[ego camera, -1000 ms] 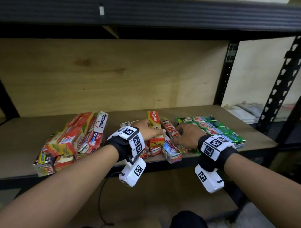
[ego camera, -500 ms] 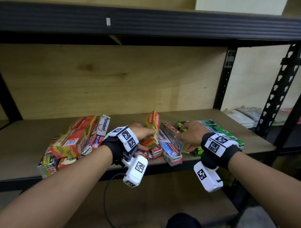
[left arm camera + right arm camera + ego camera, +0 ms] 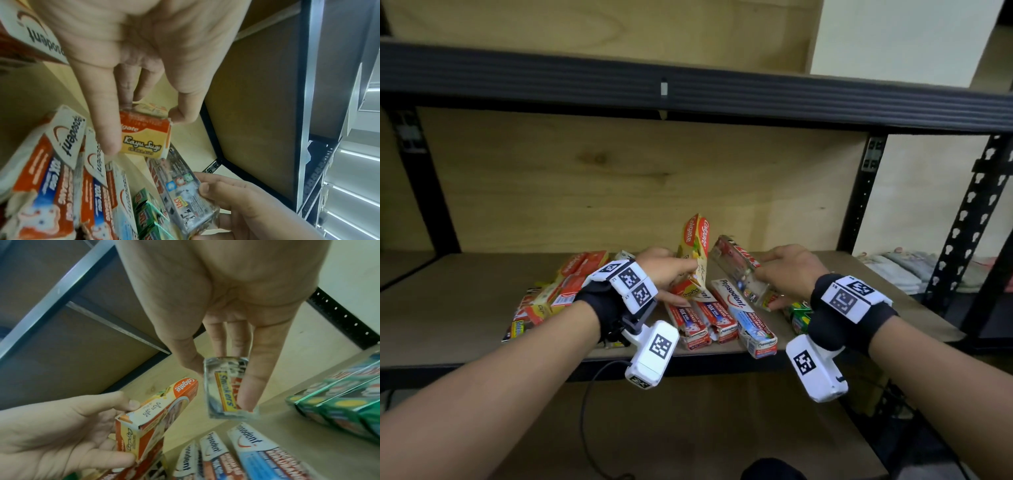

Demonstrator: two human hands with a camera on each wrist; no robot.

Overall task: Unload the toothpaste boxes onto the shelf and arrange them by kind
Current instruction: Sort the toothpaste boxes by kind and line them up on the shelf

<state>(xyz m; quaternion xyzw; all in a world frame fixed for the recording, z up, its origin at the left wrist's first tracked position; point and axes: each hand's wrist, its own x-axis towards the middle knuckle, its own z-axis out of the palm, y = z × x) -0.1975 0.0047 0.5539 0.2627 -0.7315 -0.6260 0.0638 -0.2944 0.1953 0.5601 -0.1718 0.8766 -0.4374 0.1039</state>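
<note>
My left hand (image 3: 666,270) grips an orange and yellow Colgate box (image 3: 693,251) by its near end, tilted up above the shelf (image 3: 448,298); the left wrist view shows the thumb and fingers pinching that Colgate box (image 3: 145,140). My right hand (image 3: 787,274) holds a silver and red box (image 3: 739,267) marked Smokers, lifted and slanted; in the right wrist view the fingers clamp the silver box (image 3: 226,389). Below them lie white, red and blue Pepsodent boxes (image 3: 736,315) side by side. Green boxes (image 3: 339,395) are lined up to the right.
A loose heap of red and orange boxes (image 3: 558,291) lies at the left of the shelf. A black upright (image 3: 863,192) bounds the shelf on the right, with folded cloths (image 3: 900,270) beyond it. The upper shelf's beam (image 3: 688,89) hangs overhead.
Both hands have lifted their boxes off the pile: the Colgate box now stands steeply up in my left hand, and the silver box has risen and tilted in my right hand.
</note>
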